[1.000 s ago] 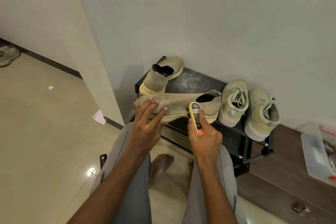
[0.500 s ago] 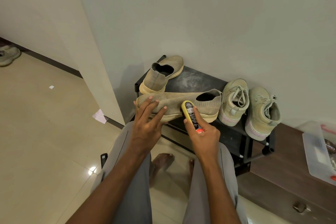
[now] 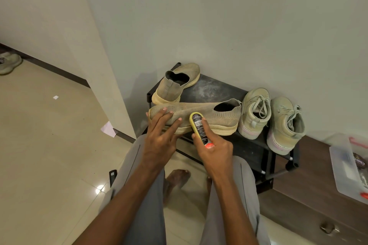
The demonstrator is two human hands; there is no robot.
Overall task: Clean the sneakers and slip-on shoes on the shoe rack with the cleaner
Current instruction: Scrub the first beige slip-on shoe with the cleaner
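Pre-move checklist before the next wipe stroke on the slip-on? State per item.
1. Slip-on steadied: ok, left hand lays straight fingers over its toe.
2. Cleaner gripped: ok, right hand is curled round it.
3. Cleaner tip on the slip-on's side: ok, it sits against the knit near mid-length.
4. Slip-on on the rack: ok, its sole lies along the front edge.
5. Cleaner fluid left: cannot tell.
6. Sneakers out of the stroke path: ok, they stand beside the slip-on's heel, to the right.
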